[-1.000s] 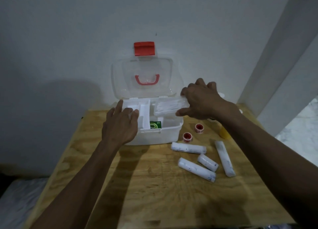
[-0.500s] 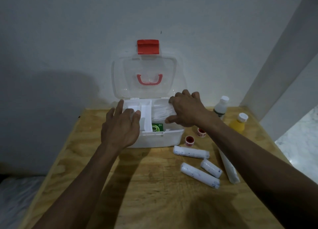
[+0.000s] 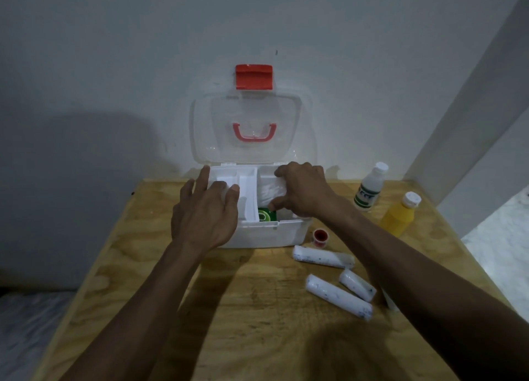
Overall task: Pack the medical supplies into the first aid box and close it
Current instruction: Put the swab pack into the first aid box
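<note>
The first aid box [image 3: 266, 233] is a white plastic tub with a see-through lid [image 3: 246, 128] flipped up against the wall, red handle [image 3: 254, 131] on it and a red latch [image 3: 253, 76] sticking up on top. It sits at the back edge of the table [image 3: 257, 323], roughly mid-width. Inside there's a white divider tray on the left side and a green packet [image 3: 267, 215] down near the front wall.

Right hand [image 3: 305, 191] is over the right compartment with its grip clamped on a white wrapped pack [image 3: 270, 193], thumb under the front edge, fingers curled over the back. The pack is already down in the box mouth, right under that hand. Left hand [image 3: 204, 213] lies flat over the box's left side, fingers spread, not gripping anything.

Still out on the table: three white bandage rolls [image 3: 337, 296] toward the right, a small red tape roll [image 3: 320, 236] just beside the box's front right corner, plus a white bottle [image 3: 369, 190] and a yellow bottle [image 3: 399, 216] near the back right corner.
</note>
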`<control>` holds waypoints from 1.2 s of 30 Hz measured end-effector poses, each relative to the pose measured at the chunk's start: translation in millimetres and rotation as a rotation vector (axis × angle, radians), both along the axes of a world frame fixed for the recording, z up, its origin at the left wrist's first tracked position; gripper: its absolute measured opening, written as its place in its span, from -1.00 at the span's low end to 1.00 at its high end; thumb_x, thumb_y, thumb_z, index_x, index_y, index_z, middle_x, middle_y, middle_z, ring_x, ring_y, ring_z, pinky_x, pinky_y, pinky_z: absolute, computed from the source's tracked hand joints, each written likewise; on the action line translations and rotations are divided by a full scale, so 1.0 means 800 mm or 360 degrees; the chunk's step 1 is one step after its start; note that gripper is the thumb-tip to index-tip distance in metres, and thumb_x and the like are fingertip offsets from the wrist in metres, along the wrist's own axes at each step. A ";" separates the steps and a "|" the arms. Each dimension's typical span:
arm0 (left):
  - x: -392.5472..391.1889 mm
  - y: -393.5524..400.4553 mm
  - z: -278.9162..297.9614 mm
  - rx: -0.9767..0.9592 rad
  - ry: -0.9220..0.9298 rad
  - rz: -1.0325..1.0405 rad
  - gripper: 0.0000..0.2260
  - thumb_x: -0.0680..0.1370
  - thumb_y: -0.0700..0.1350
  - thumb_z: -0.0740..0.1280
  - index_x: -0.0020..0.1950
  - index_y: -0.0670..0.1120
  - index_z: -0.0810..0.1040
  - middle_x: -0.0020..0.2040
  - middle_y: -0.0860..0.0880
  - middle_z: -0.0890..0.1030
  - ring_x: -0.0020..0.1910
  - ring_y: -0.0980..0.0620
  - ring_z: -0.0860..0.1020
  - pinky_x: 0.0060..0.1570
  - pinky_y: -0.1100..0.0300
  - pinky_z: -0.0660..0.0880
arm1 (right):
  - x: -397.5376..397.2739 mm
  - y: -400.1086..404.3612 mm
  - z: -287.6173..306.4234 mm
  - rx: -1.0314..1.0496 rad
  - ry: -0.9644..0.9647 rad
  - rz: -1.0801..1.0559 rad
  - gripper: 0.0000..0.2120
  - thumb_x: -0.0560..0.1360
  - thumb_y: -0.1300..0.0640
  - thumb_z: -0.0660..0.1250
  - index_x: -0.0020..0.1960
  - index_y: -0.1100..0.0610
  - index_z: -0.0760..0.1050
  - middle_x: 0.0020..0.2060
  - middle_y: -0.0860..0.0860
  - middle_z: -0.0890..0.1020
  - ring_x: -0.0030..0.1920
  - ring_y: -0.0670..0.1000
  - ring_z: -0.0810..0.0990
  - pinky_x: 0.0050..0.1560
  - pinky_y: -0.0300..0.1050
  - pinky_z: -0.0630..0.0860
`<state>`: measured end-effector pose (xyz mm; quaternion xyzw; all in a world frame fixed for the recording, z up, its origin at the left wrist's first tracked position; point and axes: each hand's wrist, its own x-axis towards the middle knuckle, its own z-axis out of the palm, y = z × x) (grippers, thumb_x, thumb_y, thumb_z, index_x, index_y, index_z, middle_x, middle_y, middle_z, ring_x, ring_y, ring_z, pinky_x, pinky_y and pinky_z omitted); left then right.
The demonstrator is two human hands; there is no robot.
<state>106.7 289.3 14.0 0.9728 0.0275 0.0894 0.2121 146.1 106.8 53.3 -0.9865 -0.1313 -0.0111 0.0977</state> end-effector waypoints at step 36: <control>0.003 0.000 -0.004 0.0048 -0.0010 -0.0006 -0.34 0.50 0.30 -0.16 0.39 0.03 0.43 0.59 -0.04 0.17 0.56 -0.13 0.14 0.44 -0.21 0.23 | 0.006 0.017 -0.013 0.0939 0.0861 -0.0057 -0.47 0.64 -0.16 0.05 0.55 -0.07 0.01 0.53 0.03 0.20 0.44 0.14 0.29 0.36 0.02 0.33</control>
